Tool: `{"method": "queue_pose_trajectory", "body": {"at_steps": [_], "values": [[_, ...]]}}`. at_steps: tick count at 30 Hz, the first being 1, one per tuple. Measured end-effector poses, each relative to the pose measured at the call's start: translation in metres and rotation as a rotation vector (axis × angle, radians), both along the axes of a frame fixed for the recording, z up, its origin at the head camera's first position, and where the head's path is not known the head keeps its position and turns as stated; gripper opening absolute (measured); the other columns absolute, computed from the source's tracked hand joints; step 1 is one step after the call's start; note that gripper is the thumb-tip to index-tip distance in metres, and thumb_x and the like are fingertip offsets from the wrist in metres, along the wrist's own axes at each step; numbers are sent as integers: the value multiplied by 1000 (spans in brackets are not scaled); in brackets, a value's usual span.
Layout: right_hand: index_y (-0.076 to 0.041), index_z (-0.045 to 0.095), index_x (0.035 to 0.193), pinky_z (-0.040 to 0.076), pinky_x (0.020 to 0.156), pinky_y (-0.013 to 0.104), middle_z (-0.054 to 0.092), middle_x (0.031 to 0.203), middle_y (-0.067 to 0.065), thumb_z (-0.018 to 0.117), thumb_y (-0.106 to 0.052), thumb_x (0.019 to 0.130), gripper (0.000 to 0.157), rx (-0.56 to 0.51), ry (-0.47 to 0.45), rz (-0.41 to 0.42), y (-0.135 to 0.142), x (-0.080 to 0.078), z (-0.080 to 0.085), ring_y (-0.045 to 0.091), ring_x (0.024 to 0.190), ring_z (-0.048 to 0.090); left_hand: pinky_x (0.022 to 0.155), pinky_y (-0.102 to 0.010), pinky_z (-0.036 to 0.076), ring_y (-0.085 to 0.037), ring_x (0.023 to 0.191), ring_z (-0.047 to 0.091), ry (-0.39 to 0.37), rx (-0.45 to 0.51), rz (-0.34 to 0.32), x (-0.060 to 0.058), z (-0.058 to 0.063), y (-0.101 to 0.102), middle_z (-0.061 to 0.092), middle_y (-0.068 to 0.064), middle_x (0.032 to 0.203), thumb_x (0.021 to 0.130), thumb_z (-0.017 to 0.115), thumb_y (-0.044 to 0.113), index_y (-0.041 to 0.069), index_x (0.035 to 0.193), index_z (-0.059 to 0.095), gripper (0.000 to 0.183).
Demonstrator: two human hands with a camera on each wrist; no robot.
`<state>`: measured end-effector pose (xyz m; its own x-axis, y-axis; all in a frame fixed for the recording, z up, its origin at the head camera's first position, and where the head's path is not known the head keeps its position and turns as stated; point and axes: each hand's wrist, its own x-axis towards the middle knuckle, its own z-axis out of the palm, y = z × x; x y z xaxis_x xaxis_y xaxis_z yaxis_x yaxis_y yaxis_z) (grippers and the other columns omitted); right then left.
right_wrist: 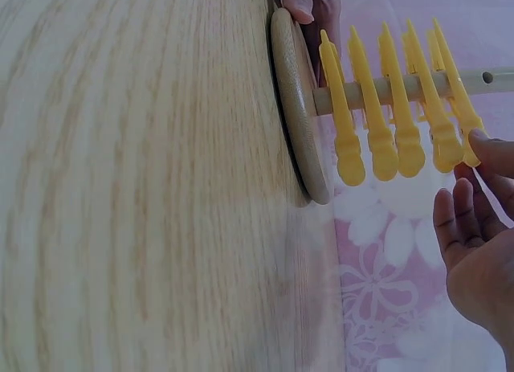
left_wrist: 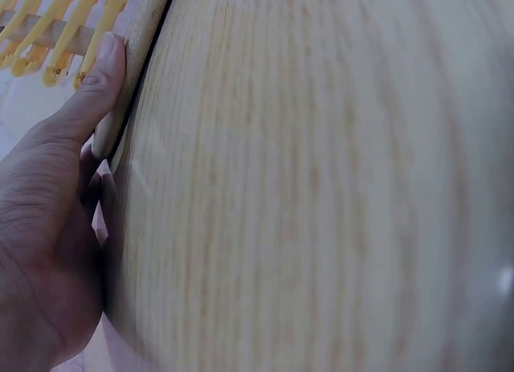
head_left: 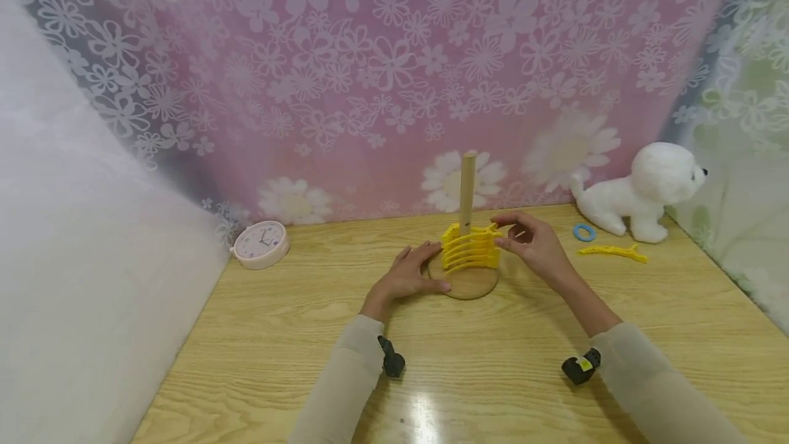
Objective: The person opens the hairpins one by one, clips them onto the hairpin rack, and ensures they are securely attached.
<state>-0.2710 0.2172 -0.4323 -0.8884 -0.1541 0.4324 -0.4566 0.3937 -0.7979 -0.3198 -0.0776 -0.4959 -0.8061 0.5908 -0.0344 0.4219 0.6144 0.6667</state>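
In the head view a wooden stand has a round base (head_left: 470, 286) and an upright post (head_left: 467, 190). Several yellow alligator hair clips (head_left: 471, 251) are stacked around the post, one above another. My left hand (head_left: 408, 274) holds the left edge of the base, its thumb on the near rim. My right hand (head_left: 535, 247) pinches the handle end of the topmost hair clip (right_wrist: 455, 91) between thumb and fingers. From the right wrist view, the clips lie across the post with gaps between them. The left hand's far fingers are partly hidden behind the stand.
Another yellow hair clip (head_left: 615, 253) lies on the table at the right, near a blue ring (head_left: 584, 232). A white plush dog (head_left: 647, 190) stands at the back right. At the back left is a pink clock (head_left: 261, 245). A flowered curtain (head_left: 382, 88) hangs behind.
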Motion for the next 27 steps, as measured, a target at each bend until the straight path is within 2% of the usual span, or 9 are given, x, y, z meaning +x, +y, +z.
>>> {"method": "queue_pose_trajectory", "body": {"at_steps": [7, 13, 24, 27], "values": [[-7, 69, 130, 53, 74, 18, 68, 126, 16, 74, -10, 98, 32, -13, -20, 36, 7, -2, -3, 20, 87, 60, 130, -42, -3, -13, 160, 11, 4, -4, -5, 0, 3, -1, 23, -1, 173, 89, 80, 51, 28, 166, 29, 95], [-9, 67, 134, 53, 74, 18, 67, 129, 17, 72, -16, 101, 34, 3, -53, 33, 23, 4, -3, 17, 89, 61, 130, -43, -2, -16, 161, 12, -4, 3, -7, 1, 3, 1, 22, -2, 173, 89, 80, 49, 27, 166, 29, 95], [-9, 65, 137, 57, 70, 24, 67, 126, 0, 71, -20, 101, 38, 41, -121, -92, 87, 19, -24, 10, 91, 62, 130, -41, -3, -12, 160, 11, -6, 2, 2, 3, 4, 1, 22, -1, 173, 90, 80, 50, 28, 166, 28, 95], [-8, 64, 138, 57, 67, 25, 67, 124, -7, 71, -19, 102, 39, 38, -127, -101, 105, 21, -27, 8, 90, 63, 130, -41, -4, -12, 160, 11, -6, -1, 5, 3, 3, 1, 22, -1, 173, 89, 80, 50, 28, 166, 29, 95]]}}
